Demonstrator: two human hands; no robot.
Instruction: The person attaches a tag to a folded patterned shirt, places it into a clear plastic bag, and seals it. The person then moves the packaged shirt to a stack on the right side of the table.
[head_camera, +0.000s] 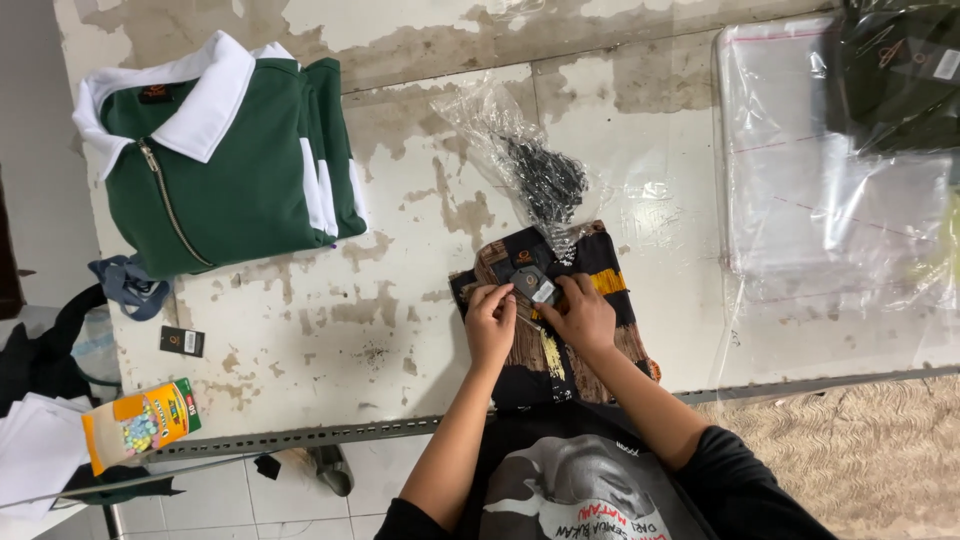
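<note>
Dark patterned cloth, a folded garment (548, 320) in black, brown and yellow, lies at the lower centre of the frame on the worn white worktop (400, 300), close to its near edge. Both hands meet at its collar: the left hand (490, 322) pinches beside a small dark hang tag (531, 284), and the right hand (583, 315) grips the tag's other side with fingers curled onto the fabric. The tag sits on the garment but, by the look of the fingers, is not yet let go, so the tagging seems midway; the garment is not in any bag.

Just above it, centre frame, lies one crumpled clear bag (520, 160) holding a bunch of small black pieces, too small to identify. One folded green jacket (225, 150) with white collar and zip rests at upper left, bearing no visible hang tag. One loose dark tag (182, 341) lies at the left. At right is a pile of flat clear plastic sleeves (830, 190), their number unclear, and one dark garment already bagged (900, 70) at upper right. One orange-and-green packet (140, 422) sits at lower left.
</note>
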